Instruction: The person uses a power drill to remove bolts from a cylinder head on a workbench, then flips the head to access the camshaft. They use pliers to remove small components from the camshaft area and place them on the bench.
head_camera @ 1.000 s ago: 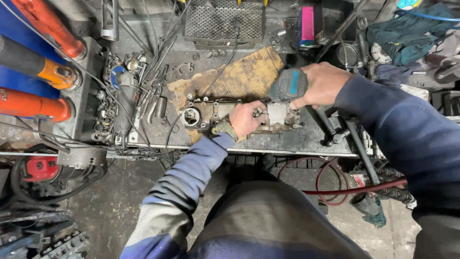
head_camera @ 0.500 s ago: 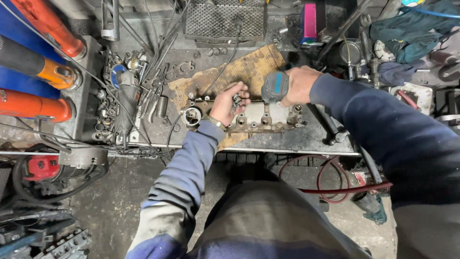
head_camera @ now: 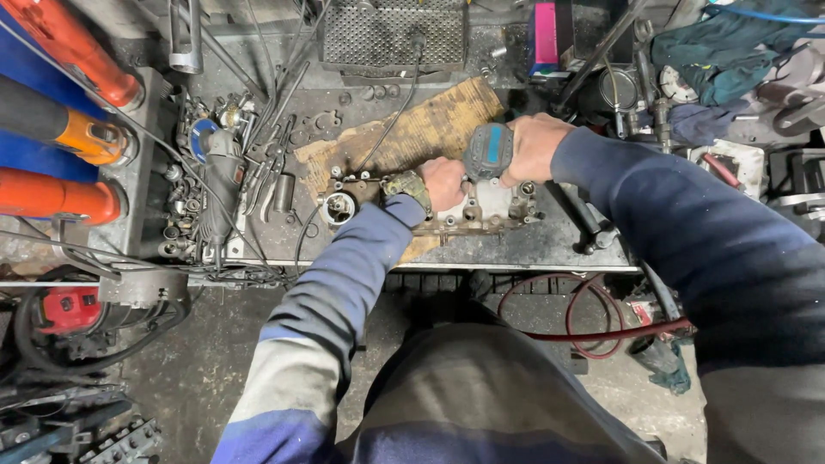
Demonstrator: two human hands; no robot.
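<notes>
While you lean over the desk (head_camera: 516, 253), your right hand (head_camera: 534, 148) has its grip wrapped tight around a teal-topped power tool (head_camera: 488, 152), held upright with its nose pointing down at the metal casting (head_camera: 481, 210) below. Your left hand (head_camera: 443, 182) sits just beside the tool, its grip curled narrow and pressed onto the top of that casting, though whether the fingers pinch anything small cannot be told. The casting is a long, grimy metal part with several round ports, lying flat near the front edge of the desk, partly on a worn brown sheet of cardboard (head_camera: 430, 129). At its left end sits a round silvery fitting (head_camera: 339, 206). Left of that, an angle grinder (head_camera: 222, 185) lies among loose sockets and bits, well apart from your hands. Orange and red cylinders (head_camera: 60, 120) lie at the far left, a perforated metal tray (head_camera: 391, 34) stands at the back, and a red hose (head_camera: 593, 322) coils on the floor under the desk's right side.
</notes>
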